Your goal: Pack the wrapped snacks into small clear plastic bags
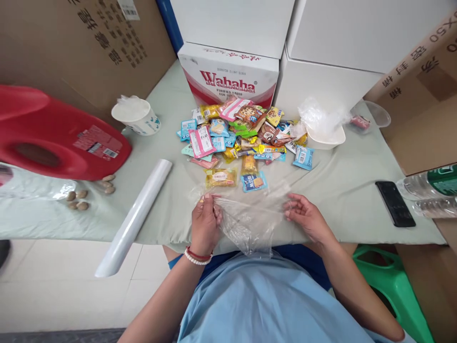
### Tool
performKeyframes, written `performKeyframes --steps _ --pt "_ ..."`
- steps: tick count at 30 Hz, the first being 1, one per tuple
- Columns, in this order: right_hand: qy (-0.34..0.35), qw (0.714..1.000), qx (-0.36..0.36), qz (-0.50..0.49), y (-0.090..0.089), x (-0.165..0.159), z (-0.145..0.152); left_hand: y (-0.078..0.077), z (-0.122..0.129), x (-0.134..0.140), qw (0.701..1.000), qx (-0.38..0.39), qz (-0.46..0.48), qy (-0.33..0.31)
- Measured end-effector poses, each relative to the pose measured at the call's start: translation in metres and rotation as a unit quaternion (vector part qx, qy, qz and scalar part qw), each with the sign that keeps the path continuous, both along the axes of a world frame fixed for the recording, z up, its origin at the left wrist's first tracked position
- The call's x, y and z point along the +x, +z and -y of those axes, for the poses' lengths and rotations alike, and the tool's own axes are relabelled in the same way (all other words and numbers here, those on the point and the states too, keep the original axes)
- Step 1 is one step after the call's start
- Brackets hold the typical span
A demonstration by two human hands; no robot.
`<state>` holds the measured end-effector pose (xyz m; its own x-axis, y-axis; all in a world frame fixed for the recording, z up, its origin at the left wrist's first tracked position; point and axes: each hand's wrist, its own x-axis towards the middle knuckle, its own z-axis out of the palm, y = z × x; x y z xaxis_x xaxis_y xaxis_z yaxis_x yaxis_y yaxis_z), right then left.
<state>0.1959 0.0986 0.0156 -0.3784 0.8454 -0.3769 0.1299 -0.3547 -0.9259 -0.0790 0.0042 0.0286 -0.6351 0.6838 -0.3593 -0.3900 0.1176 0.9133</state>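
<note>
A thin, clear plastic bag (250,219) is spread between my two hands at the table's near edge, its lower part hanging toward my lap. My left hand (207,219) is closed, with thumb and fingers pinching the bag's left side. On the other side, my right hand (305,216) has its fingers curled at the bag's right edge, thumb against fingertips. Just beyond the bag lie a yellow snack packet (220,177) and a blue snack packet (253,182). Behind them is a heap of small wrapped snacks (235,138) in mixed colours.
A white roll (137,214) overhangs the front edge at left, near a red jug (60,138), walnuts (82,206) and a paper cup (134,116). A white bowl (326,137) holding plastic stands right of the heap. Farther right lie a phone (395,204) and bottles (437,183). Boxes (228,78) line the back.
</note>
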Motion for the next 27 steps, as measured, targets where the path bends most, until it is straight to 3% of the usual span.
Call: performKeyframes --steps 3,6,9,11,14,16,18,20,23,25,27 --pt "-0.009 1.000 -0.017 0.014 0.001 0.007 0.000 -0.006 0.008 -0.009 1.000 -0.023 0.007 0.019" --pt "-0.020 0.999 -0.019 0.033 0.004 0.013 0.000 -0.013 0.027 -0.016 0.997 -0.074 -0.029 -0.016" --pt "-0.024 0.998 -0.001 0.052 0.006 0.016 -0.003 -0.015 0.056 -0.022 0.971 -0.141 -0.183 -0.060" --pt "-0.015 0.998 0.017 0.061 0.007 0.018 -0.006 -0.008 0.074 -0.026 0.915 -0.168 -0.363 -0.055" --pt "0.008 0.996 0.048 0.076 0.008 0.018 -0.011 0.018 0.080 -0.040 0.782 -0.097 -0.615 -0.031" --pt "0.026 0.993 0.071 0.086 0.008 0.017 -0.015 0.041 0.063 -0.051 0.719 0.012 -0.689 -0.094" --pt "0.046 0.990 0.092 0.093 0.008 0.014 -0.018 0.058 0.029 -0.058 0.694 0.108 -0.666 -0.252" --pt "0.067 0.987 0.109 0.100 0.009 0.010 -0.021 0.064 -0.013 -0.058 0.673 0.135 -0.607 -0.401" --pt "0.084 0.979 0.140 0.122 0.010 0.010 -0.027 0.046 -0.068 -0.042 0.635 0.145 -0.553 -0.519" --pt "0.087 0.973 0.164 0.140 0.009 0.014 -0.033 0.024 -0.085 -0.027 0.610 0.137 -0.568 -0.535" --pt "0.085 0.967 0.182 0.159 0.008 0.022 -0.043 0.001 -0.084 -0.014 0.599 0.106 -0.605 -0.513"
